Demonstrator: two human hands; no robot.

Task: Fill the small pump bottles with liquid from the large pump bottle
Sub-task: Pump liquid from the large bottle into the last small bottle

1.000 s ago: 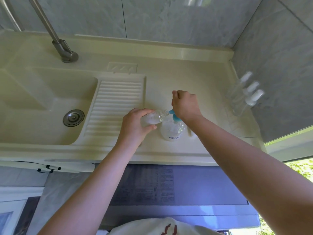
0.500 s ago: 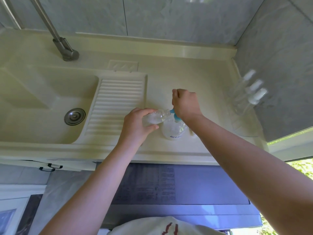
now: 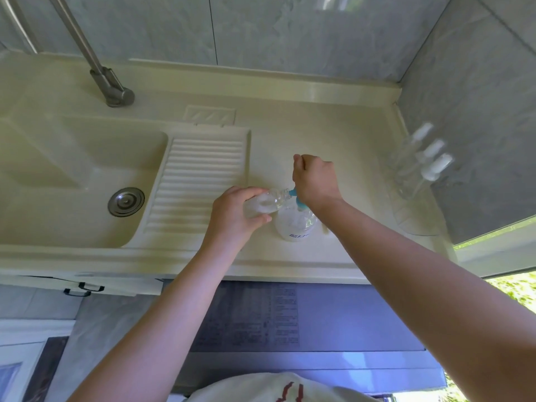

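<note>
A small clear bottle [image 3: 265, 203] is gripped in the curled left hand [image 3: 235, 217], tilted, its open neck held at the blue nozzle. Just right of that grip, the large pump bottle [image 3: 295, 226] stands on the counter [image 3: 333, 132] (label facing forward). Its pump head is covered by the right hand [image 3: 314, 181], fingers curled.

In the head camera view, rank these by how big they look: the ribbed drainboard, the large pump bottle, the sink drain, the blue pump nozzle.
1. ribbed drainboard
2. large pump bottle, partly hidden by hands
3. sink drain, close to the bottle, so unsure
4. blue pump nozzle
</note>
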